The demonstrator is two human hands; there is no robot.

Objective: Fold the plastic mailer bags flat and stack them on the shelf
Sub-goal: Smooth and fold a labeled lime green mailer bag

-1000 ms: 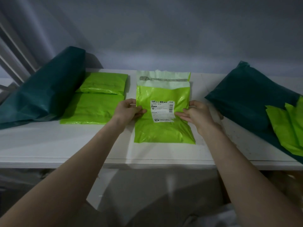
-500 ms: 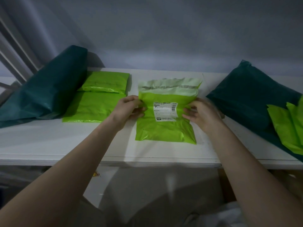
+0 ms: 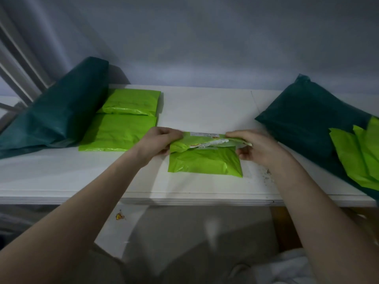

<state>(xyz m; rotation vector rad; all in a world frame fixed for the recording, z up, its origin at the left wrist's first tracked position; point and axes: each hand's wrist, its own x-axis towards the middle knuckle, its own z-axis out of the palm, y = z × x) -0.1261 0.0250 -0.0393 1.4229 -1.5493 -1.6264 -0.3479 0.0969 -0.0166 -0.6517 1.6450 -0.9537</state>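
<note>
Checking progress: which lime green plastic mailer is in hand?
The lime green plastic mailer at centre, pinched by left hand and right hand; the others lie untouched.

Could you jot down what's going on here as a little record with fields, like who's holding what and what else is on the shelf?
Surface: white shelf
In hand: lime green mailer bag, top half folded toward the person
Left hand: grips the fold's left end
Right hand: grips the fold's right end
Left of it: two folded green bags beside a dark teal bag
Right of it: dark teal bag with loose green bags on it
</note>
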